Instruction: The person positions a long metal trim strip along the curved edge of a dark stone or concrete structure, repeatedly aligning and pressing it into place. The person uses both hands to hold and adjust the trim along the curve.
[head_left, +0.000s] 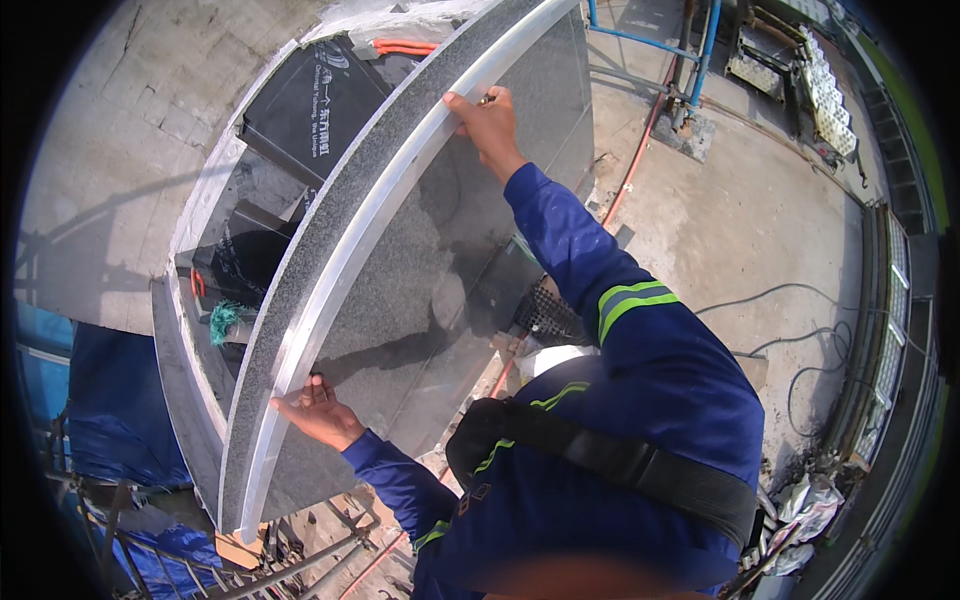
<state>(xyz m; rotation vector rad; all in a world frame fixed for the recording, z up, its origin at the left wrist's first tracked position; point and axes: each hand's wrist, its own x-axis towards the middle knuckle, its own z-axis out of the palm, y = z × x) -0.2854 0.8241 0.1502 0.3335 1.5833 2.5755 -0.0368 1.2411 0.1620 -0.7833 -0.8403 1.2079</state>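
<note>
Metal bar (293, 358), long and silver, lies along the upper edge of the grey slab (385, 295), running nearly its whole visible length. Bar looks curved, but the lens bends edges.

Left hand (327, 417): toward the slab's near end, thumb on the bar's edge, fingers half-curled and palm partly up. Right hand (487, 128): toward the slab's far end, thumb on the bar, fingers bent in; a small dark bit shows at the fingertips, too small to ID. Both touching the bar; can't tell if either is clamped on or just pressing.

Person's shadow (400, 350) falls across the slab's face. Blue sleeve (565, 225) of the right arm reaches over the slab's right side.

Left of slab: black sheets (290, 120), orange tubing (405, 47), frayed green rope (226, 322). Lower left of slab: blue tarp (125, 405). Wood block (240, 549) at slab's near tip. Right of slab: red hose (640, 150), blue frame (708, 55), black crate (550, 312) just beside it. Well right of slab: looped black cable (848, 335), white bags (808, 508).
</note>
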